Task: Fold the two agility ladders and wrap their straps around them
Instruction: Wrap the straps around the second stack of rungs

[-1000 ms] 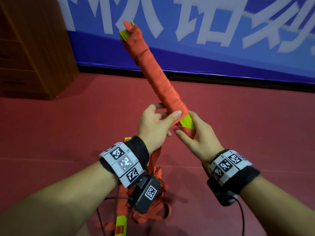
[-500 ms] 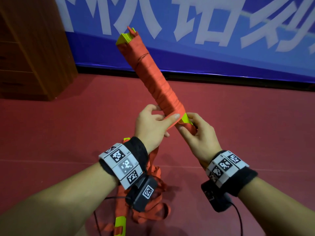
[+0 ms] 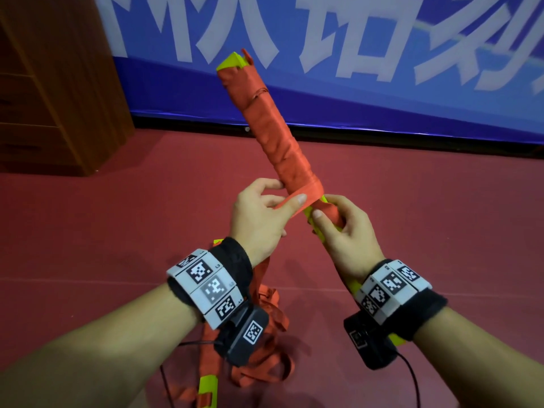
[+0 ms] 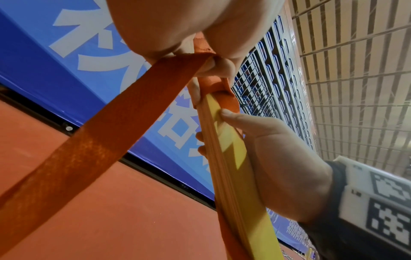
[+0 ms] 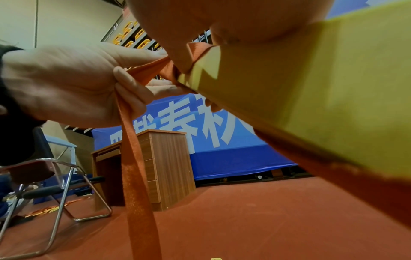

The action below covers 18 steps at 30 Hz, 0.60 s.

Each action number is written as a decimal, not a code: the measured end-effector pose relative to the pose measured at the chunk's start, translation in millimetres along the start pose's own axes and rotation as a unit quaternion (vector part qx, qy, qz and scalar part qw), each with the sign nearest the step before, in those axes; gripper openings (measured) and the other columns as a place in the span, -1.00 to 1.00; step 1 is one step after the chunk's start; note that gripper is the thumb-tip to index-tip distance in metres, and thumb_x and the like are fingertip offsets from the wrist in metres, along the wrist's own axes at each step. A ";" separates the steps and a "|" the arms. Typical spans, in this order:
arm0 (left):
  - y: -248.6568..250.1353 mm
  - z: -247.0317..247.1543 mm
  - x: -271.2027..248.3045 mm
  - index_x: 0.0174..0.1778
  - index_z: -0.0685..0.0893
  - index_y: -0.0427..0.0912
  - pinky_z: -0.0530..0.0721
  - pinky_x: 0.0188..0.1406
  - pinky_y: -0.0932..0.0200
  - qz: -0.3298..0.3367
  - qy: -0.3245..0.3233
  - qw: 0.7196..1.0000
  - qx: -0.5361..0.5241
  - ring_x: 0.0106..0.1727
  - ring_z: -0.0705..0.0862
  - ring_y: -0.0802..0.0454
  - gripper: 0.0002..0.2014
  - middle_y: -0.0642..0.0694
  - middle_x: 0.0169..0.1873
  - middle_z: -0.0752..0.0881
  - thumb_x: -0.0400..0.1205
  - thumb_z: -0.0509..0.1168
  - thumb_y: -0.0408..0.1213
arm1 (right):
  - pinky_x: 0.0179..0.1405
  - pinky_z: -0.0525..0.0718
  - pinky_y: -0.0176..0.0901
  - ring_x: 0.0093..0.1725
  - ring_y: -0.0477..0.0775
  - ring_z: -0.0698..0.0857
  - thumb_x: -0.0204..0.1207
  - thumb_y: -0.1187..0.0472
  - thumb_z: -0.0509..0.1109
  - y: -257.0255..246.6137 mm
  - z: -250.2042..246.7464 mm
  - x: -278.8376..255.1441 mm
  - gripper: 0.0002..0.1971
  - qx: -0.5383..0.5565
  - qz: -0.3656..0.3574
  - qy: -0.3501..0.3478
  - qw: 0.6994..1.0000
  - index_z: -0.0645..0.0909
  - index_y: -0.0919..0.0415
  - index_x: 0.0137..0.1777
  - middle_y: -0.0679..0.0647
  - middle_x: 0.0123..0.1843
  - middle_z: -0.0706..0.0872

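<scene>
Head view: left hand pinches orange strap; right hand grips folded ladder bundle.

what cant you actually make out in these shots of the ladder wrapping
- Near end of the folded ladder: head view, covered by the right hand and its wrist band.
- How much strap is left: it leaves the bottom-left edge of the left wrist view; in the head view the left hand and forearm cover it.
- Second ladder on the floor: head view, partly behind the left forearm, cut off at the bottom.
</scene>
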<state>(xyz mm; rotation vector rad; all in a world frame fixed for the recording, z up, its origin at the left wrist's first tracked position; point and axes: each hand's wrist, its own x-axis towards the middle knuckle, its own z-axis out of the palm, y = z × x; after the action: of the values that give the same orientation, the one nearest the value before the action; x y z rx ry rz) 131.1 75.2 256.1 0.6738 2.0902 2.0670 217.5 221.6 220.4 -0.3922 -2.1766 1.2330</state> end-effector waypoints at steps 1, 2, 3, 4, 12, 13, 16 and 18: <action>0.2 -0.6 0.3 0.18 0.67 -0.13 0.56 -0.55 0.27 0.002 0.002 1.000 0.001 -0.62 0.60 0.14 -0.65 -0.08 -0.25 0.86 0.56 0.58 -0.15 | 0.06 0.79 0.27 -0.04 0.01 0.83 0.51 -0.21 0.39 0.1 0.1 0.1 -0.72 0.012 0.000 -0.007 1.000 0.65 -0.27 0.20 -0.03 -0.05 0.84; 0.6 -1.0 0.1 0.16 0.67 -0.13 0.57 -0.53 0.25 0.004 0.003 1.000 0.003 -0.62 0.61 0.13 -0.66 -0.08 -0.27 0.86 0.56 0.58 -0.16 | 0.07 0.79 0.29 -0.03 0.04 0.83 0.50 -0.22 0.38 -0.5 -0.1 -0.2 -0.68 0.018 -0.002 -0.014 1.000 0.65 -0.23 0.23 0.00 -0.04 0.84; 0.7 -1.2 0.1 0.15 0.67 -0.13 0.59 -0.52 0.23 0.006 0.003 1.000 0.006 -0.61 0.61 0.11 -0.66 -0.08 -0.28 0.86 0.55 0.59 -0.15 | 0.07 0.79 0.29 -0.04 0.05 0.84 0.51 -0.21 0.38 -1.3 -0.8 -0.6 -0.63 0.024 -0.004 -0.021 0.999 0.66 -0.16 0.26 0.02 -0.04 0.84; 0.8 -1.8 -0.1 0.14 0.66 -0.13 0.59 -0.50 0.21 0.007 0.003 1.000 0.011 -0.61 0.62 0.09 -0.66 -0.08 -0.30 0.85 0.55 0.59 -0.13 | 0.07 0.80 0.28 -0.04 0.05 0.84 0.52 -0.19 0.38 -2.6 -1.5 -1.0 -0.60 0.031 -0.003 -0.027 0.999 0.66 -0.06 0.28 0.04 -0.04 0.84; 1.3 -5.1 -0.3 0.04 0.60 -0.15 0.57 -0.59 0.15 0.008 -0.008 1.000 0.016 -0.63 0.59 0.01 -0.60 -0.12 -0.28 0.82 0.49 0.62 -0.05 | -0.13 0.80 0.01 -0.10 0.19 0.83 0.51 0.11 0.46 -13.6 -0.6 -5.8 -0.64 0.144 0.019 -0.052 0.988 0.60 0.18 0.29 0.19 -0.07 0.82; 2.2 -4.7 -0.7 0.05 0.61 -0.14 0.56 -0.59 0.17 0.007 -0.010 1.000 0.018 -0.65 0.58 0.03 -0.60 -0.11 -0.28 0.82 0.50 0.61 -0.04 | -0.13 0.80 0.09 -0.13 0.21 0.81 0.48 0.11 0.50 -13.4 0.2 -5.9 -0.64 0.136 0.017 -0.051 0.989 0.60 0.12 0.26 0.20 -0.09 0.81; 2.7 -4.7 -1.8 0.14 0.66 -0.03 0.64 -0.51 0.14 0.014 -0.016 0.998 0.054 -0.61 0.63 0.09 -0.61 -0.04 -0.27 0.83 0.51 0.58 0.02 | -0.06 0.78 0.18 -0.19 0.09 0.77 0.33 -0.04 0.63 -12.1 1.0 -6.6 -0.55 0.088 0.004 -0.051 0.995 0.61 -0.06 0.19 0.09 -0.12 0.80; -0.8 -6.0 -1.2 0.13 0.68 0.05 0.71 -0.37 0.06 0.027 -0.012 0.996 0.089 -0.51 0.67 0.17 -0.62 0.04 -0.23 0.85 0.51 0.57 0.09 | -0.04 0.76 0.07 -0.14 -0.02 0.77 0.24 -0.13 0.68 -12.4 0.6 -6.8 -0.47 0.044 -0.003 -0.050 0.998 0.60 -0.11 0.18 -0.04 -0.09 0.81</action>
<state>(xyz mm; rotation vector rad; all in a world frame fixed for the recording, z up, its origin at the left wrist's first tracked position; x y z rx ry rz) 129.7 69.3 255.4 0.7836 2.2858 1.9054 222.8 211.2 228.4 -0.2926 -2.1947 1.3670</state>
